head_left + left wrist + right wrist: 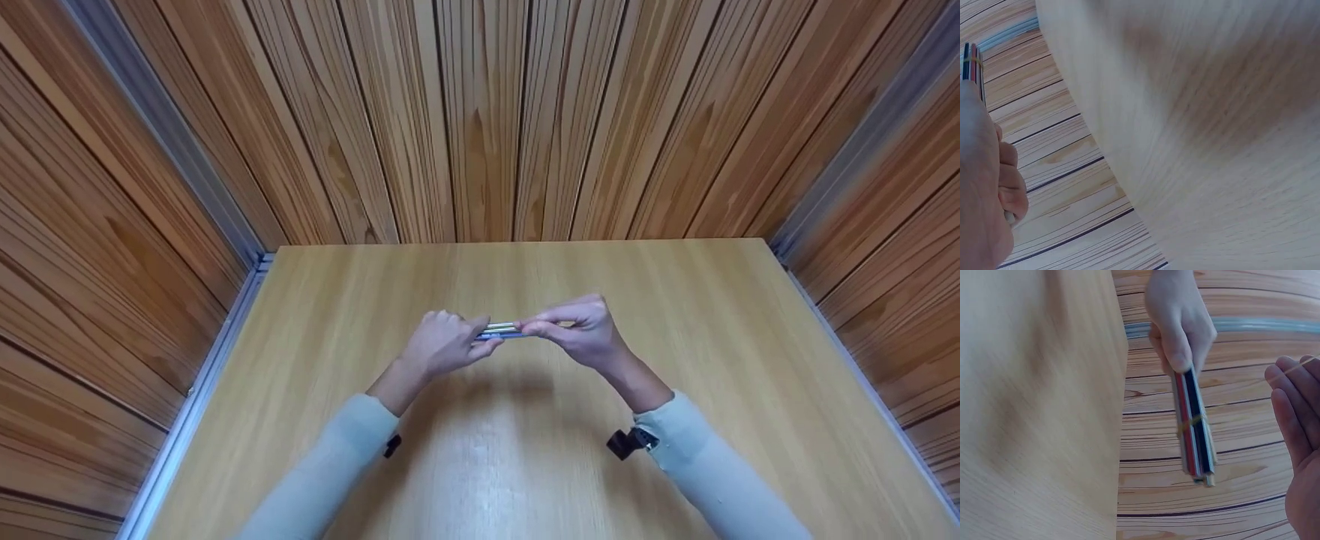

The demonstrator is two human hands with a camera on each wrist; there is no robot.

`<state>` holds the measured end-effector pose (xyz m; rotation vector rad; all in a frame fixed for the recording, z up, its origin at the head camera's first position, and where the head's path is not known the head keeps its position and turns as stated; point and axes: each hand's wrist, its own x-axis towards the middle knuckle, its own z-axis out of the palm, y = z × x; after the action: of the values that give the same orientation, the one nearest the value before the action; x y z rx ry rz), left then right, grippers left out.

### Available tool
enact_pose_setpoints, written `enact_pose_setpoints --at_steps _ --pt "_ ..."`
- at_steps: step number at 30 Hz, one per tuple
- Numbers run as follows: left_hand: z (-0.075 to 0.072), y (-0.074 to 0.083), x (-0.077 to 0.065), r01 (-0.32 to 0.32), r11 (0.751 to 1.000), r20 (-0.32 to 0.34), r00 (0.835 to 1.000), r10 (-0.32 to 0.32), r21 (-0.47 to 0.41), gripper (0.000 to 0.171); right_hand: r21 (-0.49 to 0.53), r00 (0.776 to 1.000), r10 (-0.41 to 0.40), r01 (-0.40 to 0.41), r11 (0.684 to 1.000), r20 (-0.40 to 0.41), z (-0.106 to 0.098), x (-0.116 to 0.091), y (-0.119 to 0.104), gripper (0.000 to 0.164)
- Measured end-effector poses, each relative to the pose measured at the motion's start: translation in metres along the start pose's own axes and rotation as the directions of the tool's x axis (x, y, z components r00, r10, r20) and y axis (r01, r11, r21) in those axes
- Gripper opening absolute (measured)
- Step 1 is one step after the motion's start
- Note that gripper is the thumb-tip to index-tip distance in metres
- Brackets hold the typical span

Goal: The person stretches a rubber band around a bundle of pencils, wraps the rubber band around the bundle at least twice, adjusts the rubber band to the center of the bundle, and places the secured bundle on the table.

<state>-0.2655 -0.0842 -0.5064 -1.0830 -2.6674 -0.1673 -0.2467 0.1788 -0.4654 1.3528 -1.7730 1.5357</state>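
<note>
My left hand (444,346) grips a bundle of pencils (1192,433), slim straight sticks in red, dark blue and pale colours, above the table. A yellowish rubber band (1190,422) goes round the bundle near its free end. From there a thin strand of the band runs across to my right hand (1304,433) in the right wrist view. In the head view, the right hand (581,331) pinches with thumb and forefinger at the bundle's right end. The left wrist view shows the left hand (988,180) with curled fingers and the banded pencil ends above it.
The wooden table (487,465) lies below both hands, with their shadows on it. Plank walls (480,120) stand behind and at both sides, with a metal rail (195,382) along the left edge. A small black wrist camera (628,442) sits at the right cuff.
</note>
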Motion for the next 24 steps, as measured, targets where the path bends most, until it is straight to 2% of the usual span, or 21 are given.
enact_pose_setpoints --at_steps 3,6,10,14,19,24 --pt "-0.001 -0.004 0.003 0.040 0.998 -0.077 0.996 -0.036 0.050 0.040 -0.005 0.999 -0.054 0.054 0.999 -0.002 0.003 -0.002 -0.001 0.025" --pt "-0.004 -0.008 0.005 0.102 0.993 -0.121 0.988 -0.094 0.061 0.041 -0.005 0.996 -0.090 0.090 0.996 0.012 0.005 -0.005 -0.003 0.023" --pt "-0.007 -0.009 0.007 0.161 0.987 -0.118 0.980 -0.158 0.023 0.041 -0.004 0.995 -0.096 0.096 0.995 0.040 0.010 -0.010 -0.006 0.025" --pt "-0.007 -0.008 0.008 0.208 0.976 -0.100 0.972 -0.213 -0.056 0.039 -0.021 0.993 -0.105 0.106 0.994 0.049 0.016 -0.014 -0.006 0.029" --pt "-0.008 -0.004 0.010 0.272 0.952 -0.104 0.952 -0.287 -0.141 0.038 -0.125 0.989 -0.140 0.143 0.982 0.039 0.022 -0.019 -0.009 0.038" --pt "-0.009 0.000 0.014 0.335 0.920 -0.111 0.926 -0.361 -0.202 0.039 -0.216 0.987 -0.157 0.159 0.963 0.022 0.027 -0.022 -0.007 0.054"
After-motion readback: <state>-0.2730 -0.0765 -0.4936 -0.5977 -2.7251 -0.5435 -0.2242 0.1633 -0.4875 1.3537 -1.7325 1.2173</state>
